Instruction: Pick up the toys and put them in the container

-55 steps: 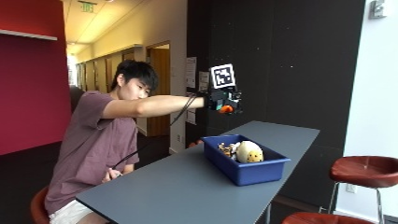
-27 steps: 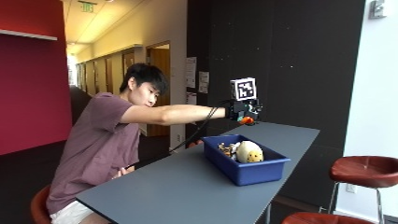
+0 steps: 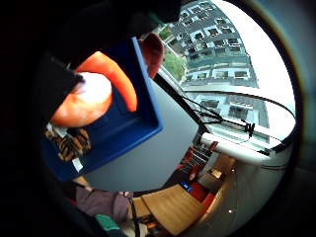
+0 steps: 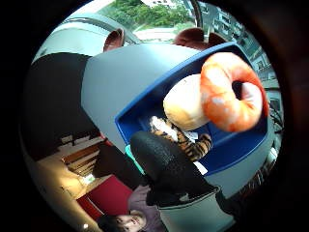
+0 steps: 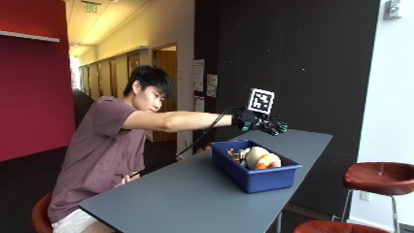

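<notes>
Fingers (image 5: pixel 275 127) of the gloved right hand (image 5: pixel 259 122) hung loosely spread and, as far as I could tell, gripped nothing. The thumb (image 4: pixel 164 162) was stretched out straight. Directly beneath the fingers, a clear gap down, stood the blue bin (image 5: pixel 259 179) on the grey table (image 5: pixel 194 199), its long side running away from the person. An orange shrimp toy (image 5: pixel 268 162) lay curled in the bin below the fingertips, against a cream rounded toy (image 5: pixel 254 156). A tiger-striped toy (image 5: pixel 236 154) sat beyond that, back toward the wrist. The arm reached straight out at shoulder height, palm turned down over the bin. I saw no toy on the table, so the sorting looked about finished.
</notes>
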A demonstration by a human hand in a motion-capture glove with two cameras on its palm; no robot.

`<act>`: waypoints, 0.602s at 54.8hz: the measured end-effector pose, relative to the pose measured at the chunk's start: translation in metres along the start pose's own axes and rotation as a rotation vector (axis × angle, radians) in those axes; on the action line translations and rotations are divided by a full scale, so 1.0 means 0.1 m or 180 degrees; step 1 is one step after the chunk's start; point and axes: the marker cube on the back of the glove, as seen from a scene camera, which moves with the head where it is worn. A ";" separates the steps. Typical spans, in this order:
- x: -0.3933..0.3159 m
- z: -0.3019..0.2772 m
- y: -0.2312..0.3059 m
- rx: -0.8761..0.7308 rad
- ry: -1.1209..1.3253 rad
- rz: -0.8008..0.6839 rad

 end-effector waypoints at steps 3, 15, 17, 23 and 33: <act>0.01 0.02 0.01 0.0022 0.0124 -0.0031; 0.01 -0.01 0.09 0.0142 0.0067 -0.0471; -0.03 -0.01 0.10 0.0136 0.0052 -0.0511; -0.16 -0.01 0.09 0.0153 0.0021 -0.0296; -0.30 -0.02 0.06 0.0196 -0.0040 0.0107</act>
